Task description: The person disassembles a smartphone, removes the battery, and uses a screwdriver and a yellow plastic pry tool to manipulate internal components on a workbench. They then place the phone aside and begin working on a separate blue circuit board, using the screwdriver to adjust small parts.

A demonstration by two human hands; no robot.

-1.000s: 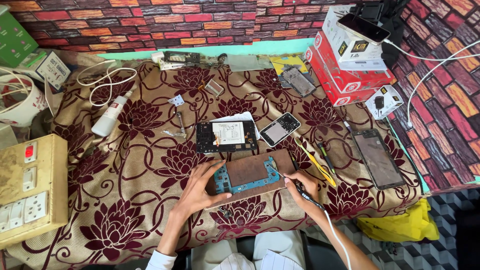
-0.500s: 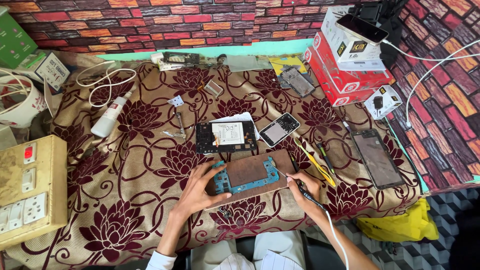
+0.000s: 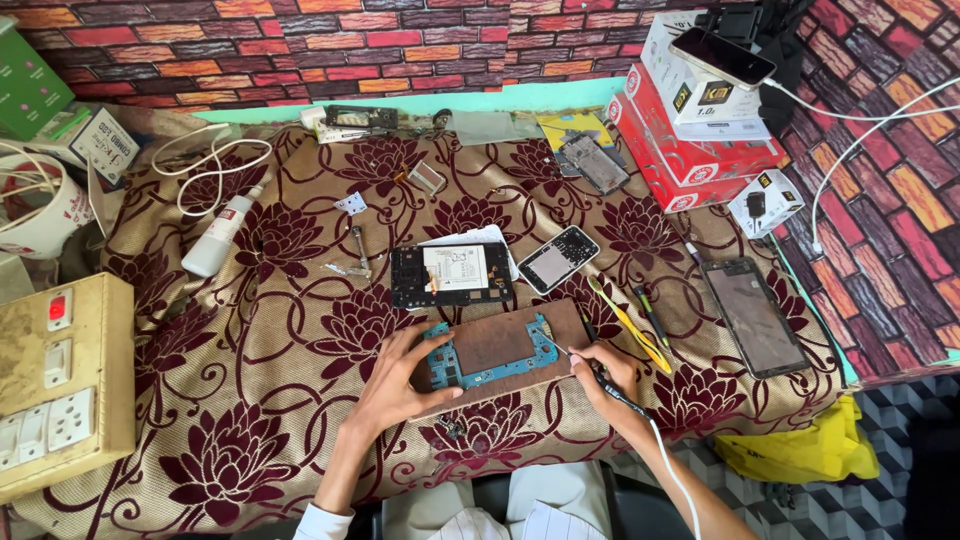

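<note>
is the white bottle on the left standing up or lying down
Lying down. The white bottle rests on its side on the flowered cloth, nozzle pointing up-right toward the white cable.

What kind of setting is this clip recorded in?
Most likely a small phone repair bench. The left hand steadies a blue circuit board while the right hand holds a corded soldering iron to it. An opened phone body and a loose phone screen lie on the flowered cloth.

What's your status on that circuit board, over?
Left hand flat on blue circuit board, pinning it. Right hand holds soldering iron, tip at board's right edge. Yellow toothbrush close by right.
</note>
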